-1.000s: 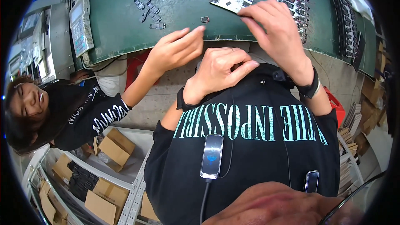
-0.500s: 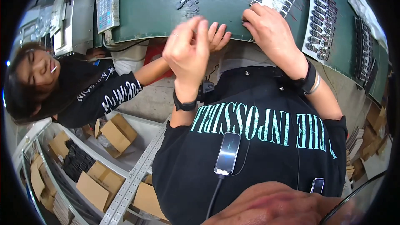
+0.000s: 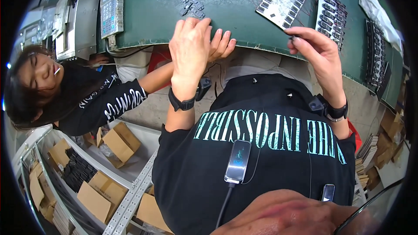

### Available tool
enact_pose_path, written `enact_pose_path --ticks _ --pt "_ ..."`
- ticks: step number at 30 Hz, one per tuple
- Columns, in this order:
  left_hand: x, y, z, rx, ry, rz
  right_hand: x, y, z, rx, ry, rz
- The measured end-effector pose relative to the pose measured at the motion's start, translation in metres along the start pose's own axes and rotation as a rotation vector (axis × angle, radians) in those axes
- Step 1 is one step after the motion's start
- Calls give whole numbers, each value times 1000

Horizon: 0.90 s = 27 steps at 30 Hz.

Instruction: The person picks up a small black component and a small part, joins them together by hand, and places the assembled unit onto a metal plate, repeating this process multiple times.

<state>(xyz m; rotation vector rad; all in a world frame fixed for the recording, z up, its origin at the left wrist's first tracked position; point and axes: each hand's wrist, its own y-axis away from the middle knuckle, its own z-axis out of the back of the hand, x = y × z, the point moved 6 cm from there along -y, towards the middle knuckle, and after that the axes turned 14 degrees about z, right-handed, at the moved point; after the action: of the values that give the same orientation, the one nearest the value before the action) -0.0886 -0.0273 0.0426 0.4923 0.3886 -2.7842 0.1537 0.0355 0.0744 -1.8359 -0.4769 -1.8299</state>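
My right hand (image 3: 321, 56) is raised over the table's front edge, thumb and index finger pinching a small dark part (image 3: 292, 38) whose kind I cannot make out. Fingers curled and tips hidden, my left hand (image 3: 190, 45) is at the near end of several small dark parts (image 3: 191, 3) lying in a loose cluster on the green table (image 3: 152, 13). Whatever it may hold is hidden. A co-worker's hand (image 3: 221, 45) comes in from the left, right beside my left hand, its fingertips pointing up.
Near my right hand lies a pale board (image 3: 285, 1) edged with rows of small black parts. Farther right are a white board (image 3: 324, 19) of wired parts and a dark row (image 3: 375, 54). A keypad device (image 3: 113, 6) stands left; cardboard boxes (image 3: 119, 143) sit below the co-worker.
My right hand has moved right and back from the table edge, now showing a small dark part in its pinch. My left hand has shifted slightly left, its fingers bent down by the cluster.
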Motion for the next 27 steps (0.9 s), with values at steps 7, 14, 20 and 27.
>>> enact_pose_path --ticks 7,14,20,27 --pt "-29 5 -7 109 101 -121 -4 9 23 -81 -28 16" --pt "-48 6 -11 -79 147 -179 -9 18 33 -60 -39 -50" --pt "-47 -1 -23 -19 111 -105 -7 23 34 -40 -50 -65" --pt "-45 -3 -22 -91 82 -227 -24 30 25 -17 -233 -216"
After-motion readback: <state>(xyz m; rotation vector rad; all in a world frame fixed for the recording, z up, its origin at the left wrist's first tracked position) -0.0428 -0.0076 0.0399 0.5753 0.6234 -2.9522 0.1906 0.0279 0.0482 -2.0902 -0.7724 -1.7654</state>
